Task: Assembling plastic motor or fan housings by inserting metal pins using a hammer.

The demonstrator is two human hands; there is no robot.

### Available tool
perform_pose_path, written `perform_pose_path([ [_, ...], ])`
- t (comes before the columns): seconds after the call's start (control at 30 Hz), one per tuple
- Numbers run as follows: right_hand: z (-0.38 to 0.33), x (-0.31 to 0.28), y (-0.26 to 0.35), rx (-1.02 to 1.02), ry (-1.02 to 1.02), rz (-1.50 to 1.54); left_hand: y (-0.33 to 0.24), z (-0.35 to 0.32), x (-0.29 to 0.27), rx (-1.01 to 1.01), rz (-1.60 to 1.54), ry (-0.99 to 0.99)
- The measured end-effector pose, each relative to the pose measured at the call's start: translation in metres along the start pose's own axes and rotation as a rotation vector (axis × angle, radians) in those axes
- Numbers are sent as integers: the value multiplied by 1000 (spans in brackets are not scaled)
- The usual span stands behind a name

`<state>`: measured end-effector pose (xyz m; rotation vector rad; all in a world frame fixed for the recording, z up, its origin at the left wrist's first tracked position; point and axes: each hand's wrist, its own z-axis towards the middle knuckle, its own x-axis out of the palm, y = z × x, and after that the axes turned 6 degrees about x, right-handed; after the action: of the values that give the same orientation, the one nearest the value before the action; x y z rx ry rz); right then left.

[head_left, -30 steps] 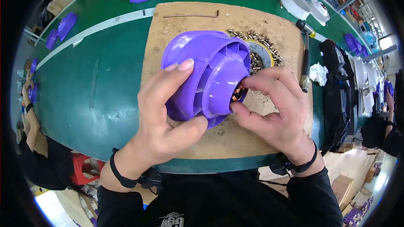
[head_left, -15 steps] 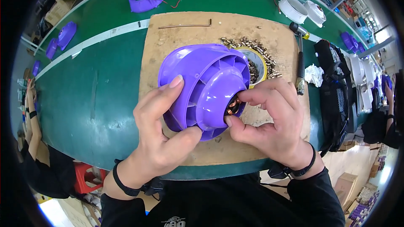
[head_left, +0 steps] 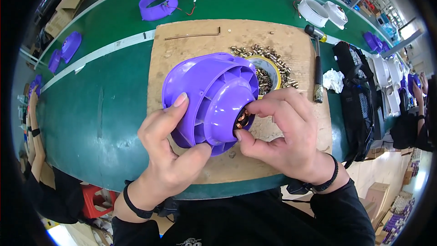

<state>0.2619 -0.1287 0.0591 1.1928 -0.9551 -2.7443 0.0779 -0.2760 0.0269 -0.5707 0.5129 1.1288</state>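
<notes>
Now left hand (head_left: 170, 161) keeps firm grip on purple housing (head_left: 221, 109), over cardboard sheet (head_left: 191, 48); right hand (head_left: 291, 143) at housing's right end, cannot tell whether pinching copper windings (head_left: 243, 118) inside; windings show more than second ago, suggesting work centres there; brass pieces (head_left: 284, 67) beyond housing.

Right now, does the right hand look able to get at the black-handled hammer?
Likely yes: the right hand is close by, and nothing appears to stand between it and the black-handled hammer. It would first have to come away from the purple vaned housing.
</notes>
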Motion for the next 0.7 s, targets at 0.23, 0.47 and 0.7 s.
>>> perform_pose_path([
  [0.23, 0, 0, 2, 11, -8, 3, -1, -1, 1, -25, -10, -8],
  [0.47, -1, -2, 3, 8, 30, -34, -2, -1, 0, -30, 6, 3],
  [0.7, 1, -3, 3, -27, 20, -53, -4, 2, 1, -27, 49, 5],
])
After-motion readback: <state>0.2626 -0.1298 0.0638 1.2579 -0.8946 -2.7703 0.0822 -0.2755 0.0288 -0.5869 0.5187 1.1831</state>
